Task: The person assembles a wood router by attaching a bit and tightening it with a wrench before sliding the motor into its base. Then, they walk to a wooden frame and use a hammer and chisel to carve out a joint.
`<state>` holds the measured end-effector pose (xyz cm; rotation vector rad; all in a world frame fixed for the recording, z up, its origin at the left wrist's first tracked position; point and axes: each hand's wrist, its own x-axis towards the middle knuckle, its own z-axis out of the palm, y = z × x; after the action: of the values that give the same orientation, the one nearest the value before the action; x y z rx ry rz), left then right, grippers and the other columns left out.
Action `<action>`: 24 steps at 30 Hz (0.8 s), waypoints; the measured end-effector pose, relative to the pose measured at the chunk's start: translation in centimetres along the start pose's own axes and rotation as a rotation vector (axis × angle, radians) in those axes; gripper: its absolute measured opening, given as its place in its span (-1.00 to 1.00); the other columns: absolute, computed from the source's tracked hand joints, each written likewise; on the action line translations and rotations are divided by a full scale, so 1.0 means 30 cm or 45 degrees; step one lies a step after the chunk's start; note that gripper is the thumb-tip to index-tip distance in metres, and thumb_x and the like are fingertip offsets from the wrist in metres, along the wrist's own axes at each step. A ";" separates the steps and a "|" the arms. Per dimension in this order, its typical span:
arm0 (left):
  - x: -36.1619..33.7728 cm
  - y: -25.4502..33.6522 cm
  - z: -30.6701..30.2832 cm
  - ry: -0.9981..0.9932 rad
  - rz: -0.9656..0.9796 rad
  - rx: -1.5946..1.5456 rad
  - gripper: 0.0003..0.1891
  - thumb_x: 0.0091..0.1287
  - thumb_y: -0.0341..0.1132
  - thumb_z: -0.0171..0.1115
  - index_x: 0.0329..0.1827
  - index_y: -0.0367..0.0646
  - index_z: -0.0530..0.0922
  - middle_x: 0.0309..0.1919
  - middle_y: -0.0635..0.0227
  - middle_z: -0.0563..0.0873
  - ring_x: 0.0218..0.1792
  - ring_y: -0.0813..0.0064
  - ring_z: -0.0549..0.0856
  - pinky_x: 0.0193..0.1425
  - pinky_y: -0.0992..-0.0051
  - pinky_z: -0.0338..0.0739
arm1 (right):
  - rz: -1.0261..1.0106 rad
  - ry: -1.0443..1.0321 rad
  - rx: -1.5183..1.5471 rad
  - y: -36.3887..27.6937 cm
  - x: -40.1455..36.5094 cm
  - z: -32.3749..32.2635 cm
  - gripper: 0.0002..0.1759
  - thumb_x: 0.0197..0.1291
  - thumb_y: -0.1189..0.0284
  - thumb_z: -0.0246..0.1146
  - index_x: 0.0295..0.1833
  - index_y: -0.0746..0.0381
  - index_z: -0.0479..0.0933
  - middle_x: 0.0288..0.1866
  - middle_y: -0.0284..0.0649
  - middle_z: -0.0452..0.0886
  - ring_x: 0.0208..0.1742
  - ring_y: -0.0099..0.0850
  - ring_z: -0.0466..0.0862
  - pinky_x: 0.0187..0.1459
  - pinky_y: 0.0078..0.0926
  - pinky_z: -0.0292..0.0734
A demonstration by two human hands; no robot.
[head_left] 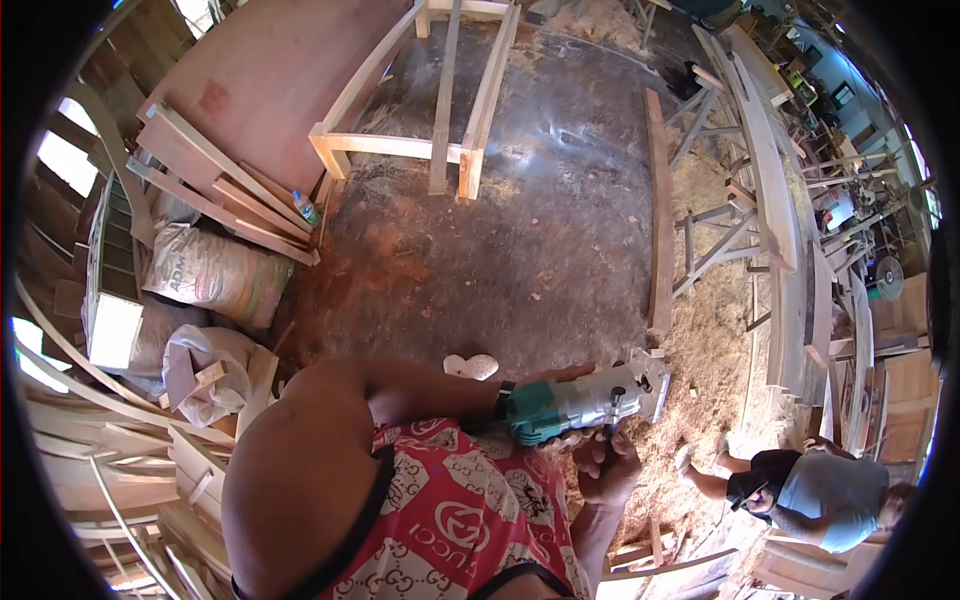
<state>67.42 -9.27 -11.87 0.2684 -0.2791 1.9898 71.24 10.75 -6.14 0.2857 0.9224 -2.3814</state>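
A small power tool (585,402) with a green body, a silver motor housing and a clear base is held in front of my chest. My left hand (565,377) wraps over the green end from above, a dark band on its wrist. Just below the silver part, my right hand (605,465) is curled with its fingers touching the underside of the tool. My bare left shoulder and a red patterned sleeveless shirt fill the lower middle of the view.
A pale wooden frame (440,130) lies on the dark floor, a long plank (660,210) beside it. Sacks (215,270), stacked boards and a bottle (305,208) are at the left. Curved timber frames (780,180) and sawdust (700,350) sit right. Another person (810,495) crouches lower right.
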 end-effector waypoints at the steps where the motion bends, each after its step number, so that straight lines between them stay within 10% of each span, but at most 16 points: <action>1: -0.001 0.000 0.006 0.054 -0.034 -0.016 -0.13 0.45 0.48 -0.19 0.40 -0.18 0.42 -0.12 0.02 0.74 -0.36 0.12 0.79 -0.37 0.15 0.75 | 0.093 -0.016 0.069 -0.008 0.000 0.012 -0.79 0.26 0.35 0.23 -0.15 0.29 0.57 -0.44 -0.25 0.57 -0.66 -0.55 0.34 -0.66 -0.59 0.24; 6: -0.009 -0.002 -0.025 0.061 0.055 -0.013 -0.12 0.46 0.47 -0.21 0.43 -0.17 0.40 -0.13 -0.03 0.75 -0.33 0.12 0.80 -0.35 0.10 0.76 | -0.533 0.315 -0.687 0.043 -0.006 0.028 -0.74 0.18 0.40 0.30 -0.07 0.32 0.58 -0.45 -0.28 0.58 -0.61 -0.49 0.45 -0.59 -0.52 0.32; 8: -0.005 0.007 -0.009 -0.073 0.011 -0.100 -0.13 0.46 0.47 -0.20 0.45 -0.14 0.39 -0.13 -0.05 0.75 -0.29 0.10 0.81 -0.32 0.07 0.77 | -1.251 0.289 -1.716 0.038 -0.005 0.075 -0.75 0.15 0.49 0.32 -0.06 0.32 0.58 -0.44 -0.27 0.59 -0.55 -0.44 0.53 -0.53 -0.43 0.39; 16: -0.007 0.006 0.010 -0.198 -0.044 -0.254 0.02 0.41 0.54 -0.23 0.39 -0.39 0.38 -0.12 -0.16 0.71 -0.19 0.00 0.78 -0.22 0.02 0.73 | -1.354 0.361 -2.119 0.045 0.021 0.063 -0.85 0.22 0.55 0.28 -0.11 0.36 0.59 -0.53 -0.21 0.55 -0.60 -0.40 0.51 -0.56 -0.39 0.37; 19: -0.006 0.013 -0.004 -0.208 -0.044 -0.254 0.03 0.41 0.54 -0.24 0.40 -0.40 0.37 -0.10 -0.16 0.71 -0.18 0.01 0.79 -0.19 0.02 0.73 | -1.247 0.330 -1.997 0.046 0.036 0.025 -0.85 0.30 0.50 0.16 -0.18 0.34 0.61 -0.57 -0.23 0.53 -0.66 -0.43 0.44 -0.61 -0.41 0.30; 21: -0.014 0.013 -0.042 -0.225 -0.087 -0.190 0.03 0.41 0.54 -0.24 0.41 -0.40 0.36 -0.09 -0.16 0.71 -0.19 0.01 0.79 -0.18 0.02 0.73 | -0.368 0.421 -0.754 0.029 0.013 0.056 -0.76 0.31 0.37 0.13 -0.33 0.29 0.55 -0.62 -0.31 0.49 -0.73 -0.52 0.35 -0.65 -0.53 0.20; 24: -0.010 0.000 0.016 -0.059 -0.088 -0.200 0.03 0.41 0.54 -0.25 0.40 -0.40 0.37 -0.09 -0.13 0.72 -0.24 0.03 0.80 -0.23 0.04 0.74 | 0.228 0.020 0.137 -0.008 0.020 0.049 -0.76 0.27 0.34 0.10 -0.39 0.22 0.52 -0.60 -0.32 0.49 -0.75 -0.57 0.27 -0.63 -0.62 0.16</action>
<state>67.56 -9.68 -11.49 0.2210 -0.4479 1.8841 70.62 9.64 -5.15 0.4109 0.7440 -2.2692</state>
